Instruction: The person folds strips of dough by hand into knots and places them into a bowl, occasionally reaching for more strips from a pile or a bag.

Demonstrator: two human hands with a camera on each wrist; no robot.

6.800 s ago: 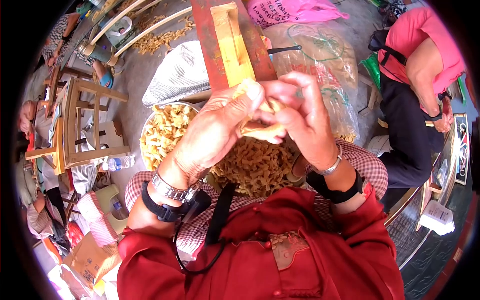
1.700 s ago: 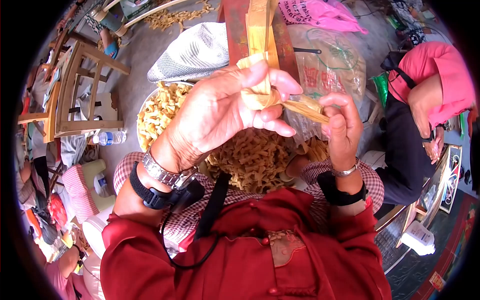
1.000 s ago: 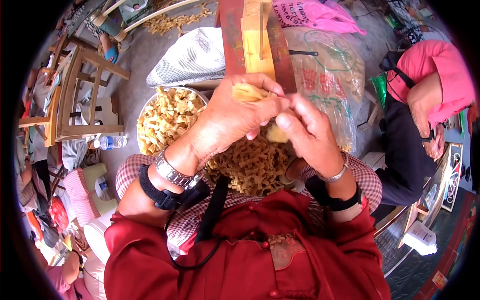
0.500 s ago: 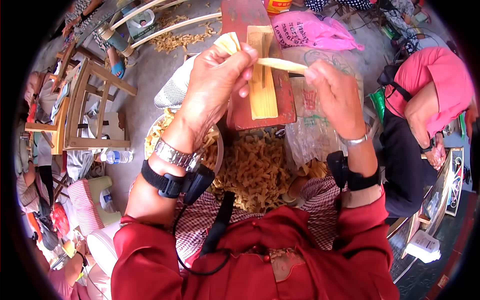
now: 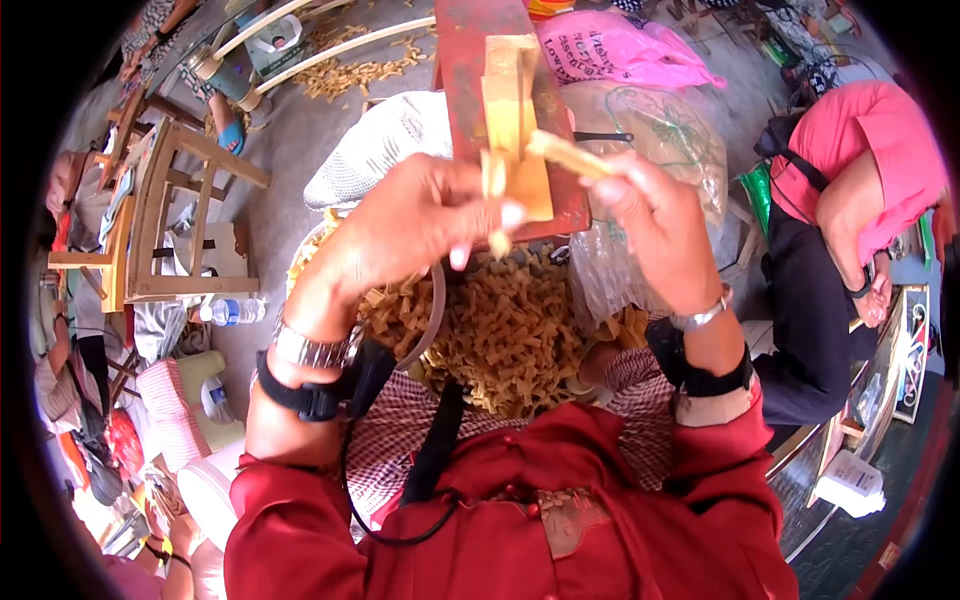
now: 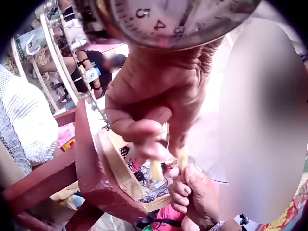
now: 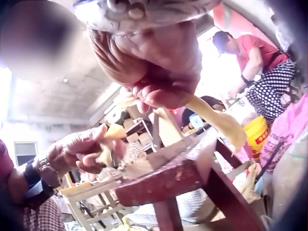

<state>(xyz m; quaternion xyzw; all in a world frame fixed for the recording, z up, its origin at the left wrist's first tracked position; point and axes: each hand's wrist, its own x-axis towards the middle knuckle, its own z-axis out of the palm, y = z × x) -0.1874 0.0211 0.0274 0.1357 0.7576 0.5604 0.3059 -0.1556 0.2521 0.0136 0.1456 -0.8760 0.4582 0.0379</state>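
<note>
My left hand, blurred, pinches a small pale-yellow folded piece between thumb and fingers, its lower end sticking out below them. In the right wrist view that piece shows at the left fingertips. My right hand grips one end of a yellow strip, which looks like bean curd skin; its free end points toward the left hand. Both hands are raised near the end of a red bench, which bears a slotted wooden block. Below lies a heap of small yellow-brown twisted pieces.
A bowl of similar pieces stands left of the heap, partly behind my left forearm. A white mesh sack lies left of the bench, clear plastic bags and a pink bag right. Another person in pink sits at right.
Half a second ago the yellow strip stretched between both hands; now its left end is free and the right hand alone holds it. The left hand has come down closer to the body.
</note>
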